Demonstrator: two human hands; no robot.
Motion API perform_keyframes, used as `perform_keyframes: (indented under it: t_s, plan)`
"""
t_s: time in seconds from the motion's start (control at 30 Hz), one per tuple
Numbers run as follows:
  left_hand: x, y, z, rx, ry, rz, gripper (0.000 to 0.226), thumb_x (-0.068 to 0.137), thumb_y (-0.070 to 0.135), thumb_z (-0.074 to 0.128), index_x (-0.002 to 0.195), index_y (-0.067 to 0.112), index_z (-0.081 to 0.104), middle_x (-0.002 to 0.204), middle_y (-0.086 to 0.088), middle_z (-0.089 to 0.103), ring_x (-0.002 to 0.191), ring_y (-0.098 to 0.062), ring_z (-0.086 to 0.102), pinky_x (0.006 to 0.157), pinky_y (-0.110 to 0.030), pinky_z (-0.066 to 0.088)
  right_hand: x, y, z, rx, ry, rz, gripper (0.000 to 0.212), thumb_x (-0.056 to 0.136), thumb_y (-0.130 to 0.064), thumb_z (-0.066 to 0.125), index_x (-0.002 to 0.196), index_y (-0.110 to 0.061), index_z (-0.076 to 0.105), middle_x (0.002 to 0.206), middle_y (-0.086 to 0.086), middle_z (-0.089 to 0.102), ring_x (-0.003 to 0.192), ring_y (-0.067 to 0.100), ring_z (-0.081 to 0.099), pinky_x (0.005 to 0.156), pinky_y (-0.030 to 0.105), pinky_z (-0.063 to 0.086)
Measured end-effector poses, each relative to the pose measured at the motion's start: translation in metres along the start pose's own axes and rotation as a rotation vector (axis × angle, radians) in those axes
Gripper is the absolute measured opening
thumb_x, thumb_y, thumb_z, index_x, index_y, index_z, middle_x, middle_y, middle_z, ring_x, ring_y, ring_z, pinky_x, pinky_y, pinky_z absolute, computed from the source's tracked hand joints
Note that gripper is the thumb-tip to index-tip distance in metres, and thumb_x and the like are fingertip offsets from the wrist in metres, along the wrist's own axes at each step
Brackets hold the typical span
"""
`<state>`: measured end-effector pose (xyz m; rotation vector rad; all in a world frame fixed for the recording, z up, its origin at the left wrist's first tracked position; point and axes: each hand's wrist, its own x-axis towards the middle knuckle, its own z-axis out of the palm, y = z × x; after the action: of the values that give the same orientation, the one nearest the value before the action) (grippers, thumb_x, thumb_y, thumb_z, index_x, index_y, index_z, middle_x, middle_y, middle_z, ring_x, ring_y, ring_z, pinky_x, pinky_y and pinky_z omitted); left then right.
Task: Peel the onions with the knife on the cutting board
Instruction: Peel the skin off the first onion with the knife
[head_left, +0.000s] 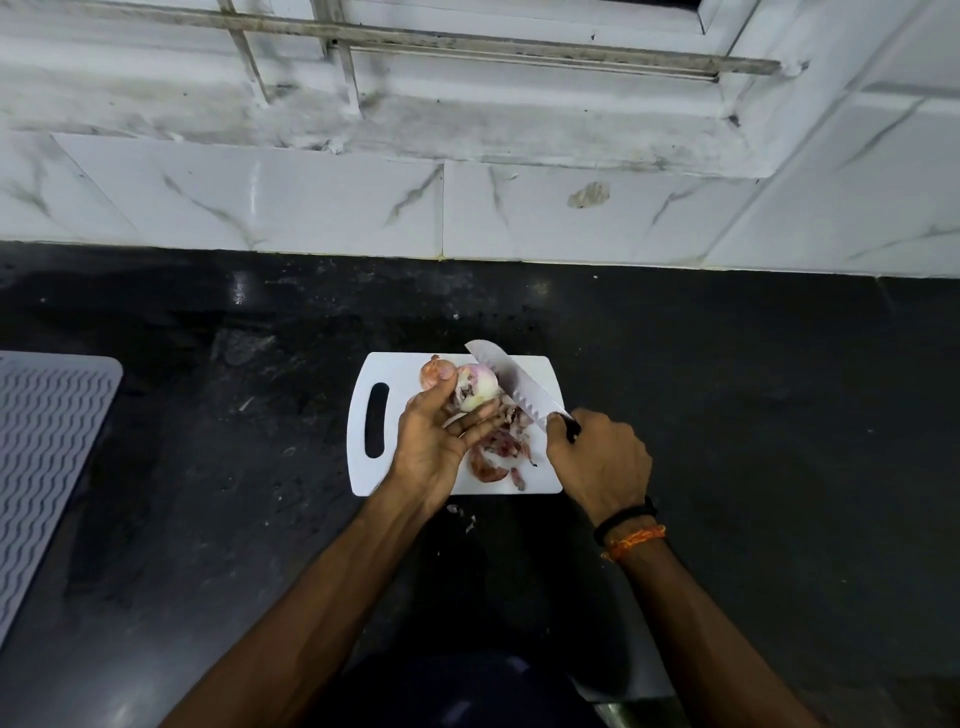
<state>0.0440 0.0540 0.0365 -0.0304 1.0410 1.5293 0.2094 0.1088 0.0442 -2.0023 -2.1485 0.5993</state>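
Two onions at cutting board (395, 374) far edge: left hand (436, 436) cups the half-peeled onion (475, 387), unpeeled onion (434, 371) just behind. Right hand (597, 457) grip wraps knife (511, 387) handle. Bare flesh likely slick, firm; hold by sides.

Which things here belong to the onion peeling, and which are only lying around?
Part of the job:
- partly peeled onion, held in the left hand
- unpeeled onion behind it
- knife, gripped by the right hand
- white cutting board
- onion skins on the board

Just lying about:
- grey ribbed mat at the left
- peel scraps on the black counter
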Motion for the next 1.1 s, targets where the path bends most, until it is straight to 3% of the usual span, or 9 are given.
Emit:
perform_keyframes:
  t_s: [0.17, 0.3, 0.37, 0.47, 0.53, 0.63, 0.93, 1.1]
  plan:
    - [0.000, 0.003, -0.008, -0.079, -0.146, 0.030, 0.032, 0.086, 0.025, 0.072, 0.112, 0.007, 0.067, 0.123, -0.021, 0.066, 0.122, -0.044, 0.059, 0.107, -0.056, 0.045, -0.001, -0.001, -0.004, 0.211, -0.019, -0.028, 0.041, 0.098, -0.049, 0.048, 0.074, -0.019, 0.061, 0.069, -0.005, 0.065, 0.064, 0.015, 0.061, 0.063, 0.038, 0.053]
    - [0.007, 0.003, -0.014, -0.091, -0.249, 0.120, 0.065, 0.065, 0.015, 0.092, 0.119, -0.001, 0.057, 0.125, -0.015, 0.061, 0.125, -0.043, 0.056, 0.104, -0.059, 0.046, 0.001, -0.013, -0.018, 0.324, -0.032, -0.114, 0.044, 0.100, -0.045, 0.050, 0.073, -0.013, 0.063, 0.065, -0.001, 0.064, 0.059, 0.011, 0.058, 0.054, 0.029, 0.040]
    - [0.008, 0.002, -0.016, -0.062, -0.238, 0.140, 0.064, 0.070, 0.002, 0.083, 0.126, -0.002, 0.053, 0.126, -0.013, 0.060, 0.125, -0.042, 0.054, 0.108, -0.063, 0.040, -0.001, -0.018, -0.025, 0.330, -0.028, -0.153, 0.045, 0.100, -0.043, 0.051, 0.070, -0.011, 0.060, 0.059, -0.001, 0.058, 0.054, 0.011, 0.052, 0.053, 0.025, 0.032]
    - [0.005, 0.004, -0.014, -0.030, -0.227, 0.161, 0.045, 0.072, -0.006, 0.070, 0.116, -0.002, 0.060, 0.121, -0.013, 0.063, 0.114, -0.033, 0.063, 0.105, -0.058, 0.045, -0.003, -0.021, -0.030, 0.313, -0.012, -0.196, 0.048, 0.100, -0.043, 0.051, 0.066, -0.010, 0.056, 0.054, -0.003, 0.051, 0.049, 0.010, 0.046, 0.050, 0.023, 0.028]
    - [0.003, 0.007, -0.013, -0.025, -0.246, 0.169, 0.050, 0.064, -0.002, 0.083, 0.111, 0.002, 0.068, 0.119, -0.015, 0.064, 0.104, -0.026, 0.069, 0.096, -0.049, 0.055, -0.004, -0.022, -0.031, 0.289, -0.002, -0.229, 0.048, 0.099, -0.044, 0.050, 0.067, -0.010, 0.059, 0.054, 0.000, 0.054, 0.048, 0.011, 0.048, 0.047, 0.019, 0.027]
    - [0.001, 0.009, -0.011, 0.003, -0.263, 0.181, 0.061, 0.045, 0.016, 0.100, 0.101, 0.010, 0.078, 0.125, -0.019, 0.059, 0.105, -0.027, 0.069, 0.084, -0.038, 0.060, -0.004, -0.022, -0.030, 0.257, -0.018, -0.276, 0.046, 0.099, -0.045, 0.050, 0.072, -0.011, 0.065, 0.058, 0.002, 0.060, 0.046, 0.011, 0.049, 0.044, 0.018, 0.031]
    - [0.000, 0.010, -0.009, 0.096, -0.312, 0.204, 0.061, 0.048, 0.020, 0.101, 0.103, 0.011, 0.078, 0.152, -0.032, 0.031, 0.120, -0.033, 0.058, 0.089, -0.043, 0.059, -0.007, -0.025, -0.029, 0.227, 0.041, -0.274, 0.047, 0.099, -0.044, 0.049, 0.066, -0.012, 0.055, 0.055, 0.003, 0.054, 0.046, 0.012, 0.046, 0.046, 0.021, 0.028]
    - [-0.001, 0.011, -0.006, 0.111, -0.303, 0.219, 0.062, 0.046, 0.021, 0.101, 0.103, 0.012, 0.079, 0.145, -0.032, 0.038, 0.118, -0.033, 0.058, 0.082, -0.037, 0.060, -0.004, -0.023, -0.027, 0.256, 0.015, -0.261, 0.049, 0.098, -0.049, 0.045, 0.073, -0.011, 0.064, 0.063, 0.003, 0.064, 0.050, 0.014, 0.052, 0.045, 0.017, 0.030]
